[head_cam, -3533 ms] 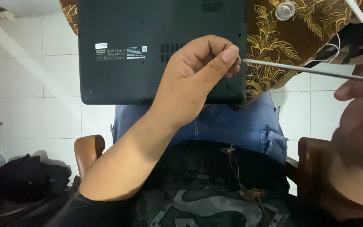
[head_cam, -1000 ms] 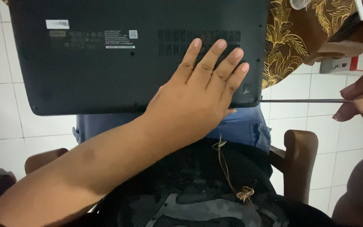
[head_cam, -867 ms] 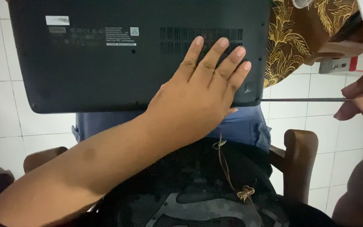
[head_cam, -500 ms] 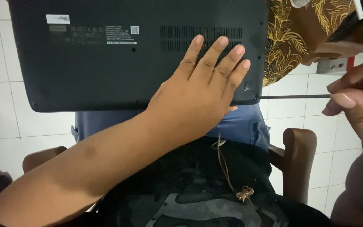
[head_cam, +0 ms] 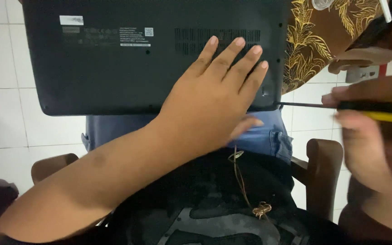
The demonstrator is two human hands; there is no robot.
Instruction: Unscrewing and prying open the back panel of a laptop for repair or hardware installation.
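My left hand (head_cam: 209,104) lies flat with its fingers (head_cam: 232,59) spread wide across the underside of the matte black plastic laptop (head_cam: 114,59), gripping nothing, only pressing down beside the vent slots, thumb hooked under the near edge. My right hand (head_cam: 368,136) is pinched shut around the black-and-yellow handle of a slim metal-shafted screwdriver (head_cam: 305,105), held level with its tip at the laptop's near right corner. The laptop rests upside down across my blue-jeaned lap (head_cam: 268,136), overhanging both knees above the white tiled floor (head_cam: 1,113). I judge the perch unsteady: push the shaft hard from the side and the tip could skid off and scratch the shell, or the whole machine could slide off my knees. The base looks intact, dull and slightly dusty, with pale labels on the far side and small screw holes near its edges.
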